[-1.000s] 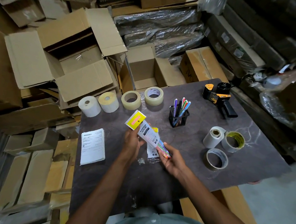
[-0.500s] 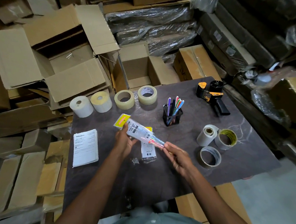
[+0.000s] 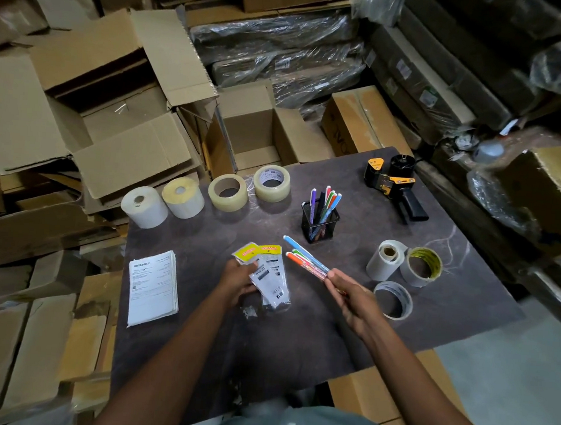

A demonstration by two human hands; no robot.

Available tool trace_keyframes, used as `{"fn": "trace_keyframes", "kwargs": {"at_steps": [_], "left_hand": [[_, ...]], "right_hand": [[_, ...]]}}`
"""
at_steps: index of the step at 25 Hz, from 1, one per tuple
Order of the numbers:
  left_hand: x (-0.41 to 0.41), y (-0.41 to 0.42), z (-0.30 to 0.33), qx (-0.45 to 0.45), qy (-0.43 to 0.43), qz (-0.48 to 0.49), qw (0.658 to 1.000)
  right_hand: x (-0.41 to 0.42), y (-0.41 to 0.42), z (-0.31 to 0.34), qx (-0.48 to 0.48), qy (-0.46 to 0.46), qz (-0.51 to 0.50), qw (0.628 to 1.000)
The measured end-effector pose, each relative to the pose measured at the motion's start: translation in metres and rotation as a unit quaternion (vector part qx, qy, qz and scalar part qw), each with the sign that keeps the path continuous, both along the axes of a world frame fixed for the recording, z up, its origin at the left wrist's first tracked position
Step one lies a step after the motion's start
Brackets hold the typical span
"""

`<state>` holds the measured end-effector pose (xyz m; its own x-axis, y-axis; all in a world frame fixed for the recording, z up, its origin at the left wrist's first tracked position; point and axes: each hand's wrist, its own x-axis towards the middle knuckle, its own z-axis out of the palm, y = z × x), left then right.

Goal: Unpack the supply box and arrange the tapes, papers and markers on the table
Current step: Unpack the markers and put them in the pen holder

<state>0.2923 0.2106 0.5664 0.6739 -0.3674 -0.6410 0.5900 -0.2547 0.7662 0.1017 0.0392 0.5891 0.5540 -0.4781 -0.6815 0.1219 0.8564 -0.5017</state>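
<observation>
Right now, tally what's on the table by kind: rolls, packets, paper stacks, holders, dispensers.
Clear packing tape rolls: 2
White label rolls: 2
Other tape and paper rolls at the right: 3
Yellow-headed plastic marker packets: 2
White printed paper stack: 1
Black mesh pen holder: 1
Black and yellow tape dispenser: 1
Total: 12

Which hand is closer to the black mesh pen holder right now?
Right. The right hand holds pens just below the pen holder; the left hand grips a wrapper farther to its lower left.
</observation>
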Motion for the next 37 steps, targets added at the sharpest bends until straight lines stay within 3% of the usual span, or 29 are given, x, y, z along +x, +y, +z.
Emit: {"fn": "trace_keyframes", "kwargs": {"at_steps": [3, 6, 9, 11, 15, 19, 23, 27, 30, 33, 37], "left_hand": [[-0.004, -0.010, -0.004, 0.057, -0.056, -0.040, 0.996], [-0.003, -0.009, -0.005, 0.078, -0.073, -0.018, 0.994], [-0.008, -0.006, 0.002, 0.112, -0.157, 0.015, 0.981], [-0.019, -0.010, 0.013, 0.028, -0.151, 0.054, 0.987], [-0.051, -0.035, 0.040, -0.201, 0.039, 0.054, 0.977], [-0.061, -0.060, 0.038, -0.225, 0.031, 0.070, 0.972], [-0.074, -0.071, 0.025, -0.134, -0.117, -0.010, 0.984], [-0.099, -0.074, 0.011, -0.071, -0.264, -0.135, 0.952], [-0.112, -0.077, -0.004, -0.031, -0.278, -0.205, 0.938], [-0.120, -0.076, -0.016, -0.007, -0.280, -0.226, 0.933], [-0.123, -0.074, -0.019, -0.030, -0.270, -0.197, 0.942]], "right_hand": [[0.011, 0.004, 0.004, 0.002, -0.007, 0.007, 1.000], [0.017, 0.009, 0.006, 0.005, -0.012, 0.017, 1.000], [0.021, 0.014, 0.004, 0.016, -0.014, 0.024, 0.999], [0.025, 0.020, 0.003, 0.025, -0.019, 0.034, 0.999], [0.036, 0.034, 0.002, 0.053, -0.042, 0.046, 0.997], [0.037, 0.037, -0.003, 0.044, -0.058, 0.082, 0.994], [0.021, 0.029, -0.007, -0.065, 0.064, 0.177, 0.980], [0.010, 0.011, 0.009, -0.268, 0.074, 0.075, 0.958], [0.012, 0.007, 0.031, -0.398, 0.032, 0.075, 0.914], [0.013, 0.015, 0.021, -0.506, 0.066, 0.189, 0.839], [0.014, 0.017, 0.008, -0.552, 0.112, 0.244, 0.789]]}}
